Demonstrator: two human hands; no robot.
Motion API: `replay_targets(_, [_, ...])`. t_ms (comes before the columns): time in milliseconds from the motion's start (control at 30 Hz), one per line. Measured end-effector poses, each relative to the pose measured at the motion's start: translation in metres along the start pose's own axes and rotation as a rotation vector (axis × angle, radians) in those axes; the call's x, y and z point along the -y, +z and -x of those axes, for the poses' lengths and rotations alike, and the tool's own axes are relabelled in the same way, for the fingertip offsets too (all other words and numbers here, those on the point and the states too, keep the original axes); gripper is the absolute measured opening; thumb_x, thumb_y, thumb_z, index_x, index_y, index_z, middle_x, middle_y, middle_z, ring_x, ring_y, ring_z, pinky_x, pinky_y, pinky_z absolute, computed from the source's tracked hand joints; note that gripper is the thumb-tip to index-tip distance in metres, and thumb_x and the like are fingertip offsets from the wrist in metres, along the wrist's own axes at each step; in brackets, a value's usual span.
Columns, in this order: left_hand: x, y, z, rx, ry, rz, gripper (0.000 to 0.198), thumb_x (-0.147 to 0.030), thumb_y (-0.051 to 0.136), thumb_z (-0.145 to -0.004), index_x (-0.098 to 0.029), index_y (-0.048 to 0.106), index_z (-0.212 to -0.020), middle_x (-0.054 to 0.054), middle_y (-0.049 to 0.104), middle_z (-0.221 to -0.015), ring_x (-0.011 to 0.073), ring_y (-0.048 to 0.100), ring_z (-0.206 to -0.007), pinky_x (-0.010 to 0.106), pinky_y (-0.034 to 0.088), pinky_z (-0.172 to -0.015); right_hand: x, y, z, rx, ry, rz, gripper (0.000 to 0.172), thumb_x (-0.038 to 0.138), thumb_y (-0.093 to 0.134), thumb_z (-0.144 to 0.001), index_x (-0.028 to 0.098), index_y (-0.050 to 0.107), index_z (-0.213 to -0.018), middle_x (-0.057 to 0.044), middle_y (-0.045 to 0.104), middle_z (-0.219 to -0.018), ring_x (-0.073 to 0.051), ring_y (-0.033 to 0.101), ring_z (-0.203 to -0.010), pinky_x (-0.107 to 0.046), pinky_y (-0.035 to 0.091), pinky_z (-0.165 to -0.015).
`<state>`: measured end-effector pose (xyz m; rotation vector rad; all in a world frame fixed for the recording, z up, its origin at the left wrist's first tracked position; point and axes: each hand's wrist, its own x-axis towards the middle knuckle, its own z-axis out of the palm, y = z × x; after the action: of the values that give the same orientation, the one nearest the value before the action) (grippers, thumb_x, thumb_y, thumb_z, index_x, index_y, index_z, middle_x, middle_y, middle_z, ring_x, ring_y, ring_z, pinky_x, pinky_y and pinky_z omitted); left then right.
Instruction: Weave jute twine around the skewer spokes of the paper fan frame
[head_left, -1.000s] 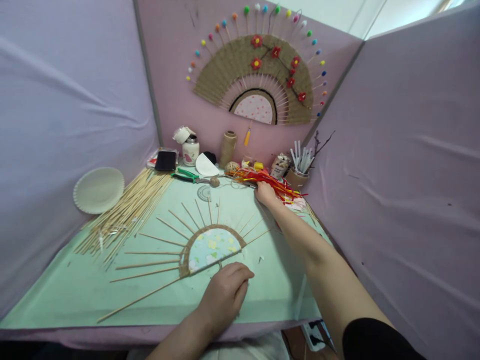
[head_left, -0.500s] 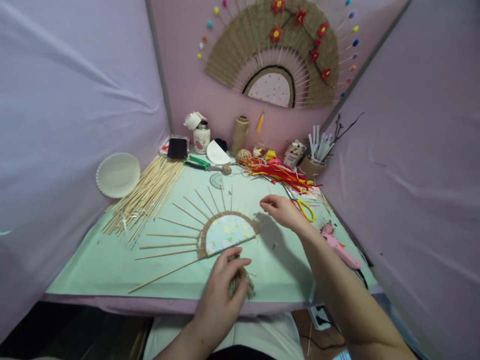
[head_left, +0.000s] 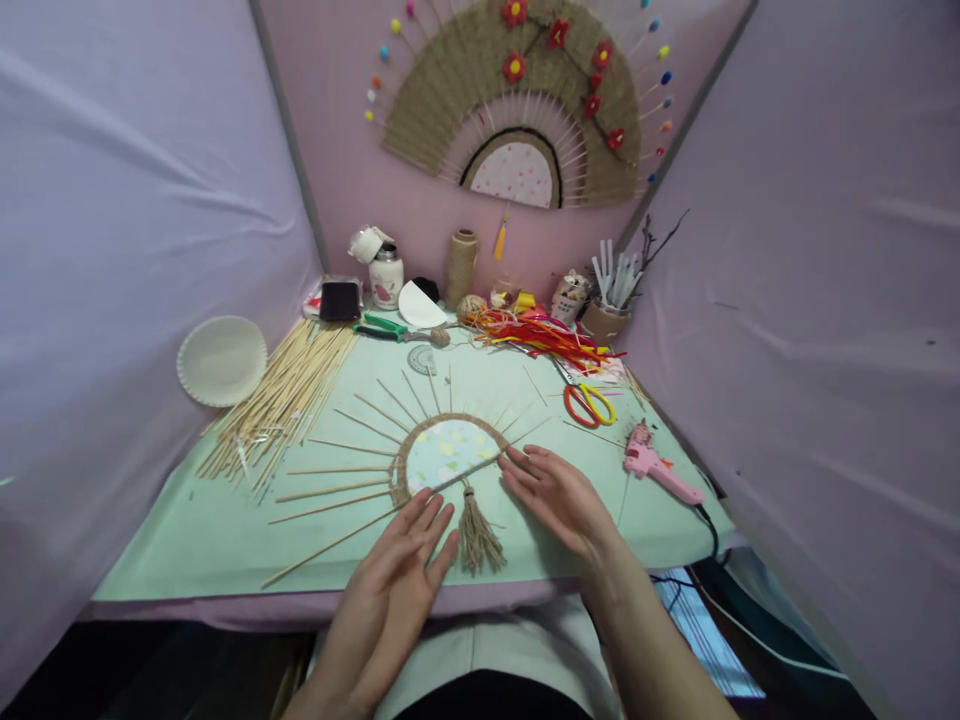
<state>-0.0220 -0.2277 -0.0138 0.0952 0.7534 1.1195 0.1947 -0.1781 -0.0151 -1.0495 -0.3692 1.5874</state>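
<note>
A half-round fan base [head_left: 447, 452] with floral fabric and a twine-wrapped rim lies on the green tabletop. Thin wooden sticks [head_left: 346, 443] radiate from its curved side. From the straight edge hangs a twine tassel [head_left: 478, 535], lying flat between my hands. My left hand [head_left: 405, 560] is open, fingers stretched beside the base's lower left corner. At the right corner, my right hand [head_left: 559, 498] is open too, its fingertips close to the rim. Neither hand holds anything; whether the fingertips touch the base I cannot tell.
A pile of sticks [head_left: 289, 400] and a white plate [head_left: 222, 361] are at left. Scissors [head_left: 589, 403] and a pink glue gun [head_left: 658, 470] lie at right. Red and orange strips [head_left: 544, 338] lie at the back. A finished fan [head_left: 517, 100] hangs on the wall.
My right hand has come down from above the table to the base's right corner. My left hand has moved left off the tassel, which now shows fully. The view has shifted slightly right.
</note>
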Motion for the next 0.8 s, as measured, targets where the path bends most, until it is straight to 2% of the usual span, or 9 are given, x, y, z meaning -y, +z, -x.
replay_targets(133, [0.001,-0.001,-0.004,0.010,-0.011,0.025,0.056,-0.006,0.053,-0.083,-0.017,0.049,-0.137,0.014,0.051,-0.146,0.0266,0.049,-0.134,0.041,0.042,-0.113,-0.004,0.006,-0.004,-0.040,0.121,-0.297,0.019,0.006,0.067,-0.073,0.018,0.058,-0.084,-0.011,0.069,-0.102,-0.016,0.070,-0.089,-0.023,0.059,-0.070])
replay_targets(367, [0.001,0.006,-0.008,-0.053,0.005,0.013,0.061,-0.001,0.047,-0.085,-0.015,0.040,-0.144,0.017,0.054,-0.142,0.0263,0.055,-0.129,0.039,0.049,-0.107,-0.004,0.011,-0.009,0.042,0.199,-0.498,0.019,-0.001,0.055,-0.079,0.013,0.056,-0.092,-0.014,0.067,-0.103,-0.012,0.068,-0.079,-0.017,0.058,-0.061])
replay_targets(500, [0.000,0.004,-0.011,-0.047,0.001,0.002,0.056,-0.001,0.047,-0.085,-0.014,0.043,-0.140,0.017,0.055,-0.141,0.0267,0.057,-0.126,0.034,0.056,-0.096,-0.003,0.013,-0.016,0.126,0.230,-0.543,0.024,-0.002,0.054,-0.080,0.012,0.056,-0.100,-0.012,0.068,-0.104,-0.008,0.065,-0.069,-0.015,0.054,-0.054])
replay_targets(633, [0.002,0.001,-0.017,-0.043,0.004,0.004,0.050,-0.001,0.049,-0.085,-0.014,0.048,-0.134,0.016,0.059,-0.136,0.0263,0.062,-0.120,0.032,0.059,-0.088,-0.006,0.020,-0.025,0.203,0.254,-0.493,0.017,0.003,0.060,-0.080,0.013,0.058,-0.093,-0.003,0.066,-0.082,-0.007,0.062,-0.066,-0.014,0.049,-0.052])
replay_targets(700, [0.002,0.001,-0.019,-0.053,0.004,0.001,0.045,0.000,0.049,-0.085,-0.013,0.051,-0.129,0.017,0.062,-0.132,0.0255,0.066,-0.114,0.031,0.060,-0.082,-0.010,0.025,-0.029,0.203,0.243,-0.432,0.013,0.008,0.067,-0.078,0.014,0.058,-0.086,0.001,0.062,-0.072,-0.007,0.059,-0.061,-0.014,0.046,-0.050])
replay_targets(800, [0.004,0.002,-0.023,-0.077,0.023,-0.024,0.034,-0.002,0.052,-0.086,-0.012,0.057,-0.118,0.016,0.068,-0.121,0.0207,0.071,-0.096,0.026,0.059,-0.068,-0.015,0.032,-0.031,0.137,0.181,-0.366,0.019,0.016,0.076,-0.074,0.017,0.059,-0.082,0.004,0.060,-0.067,-0.007,0.055,-0.057,-0.015,0.042,-0.046])
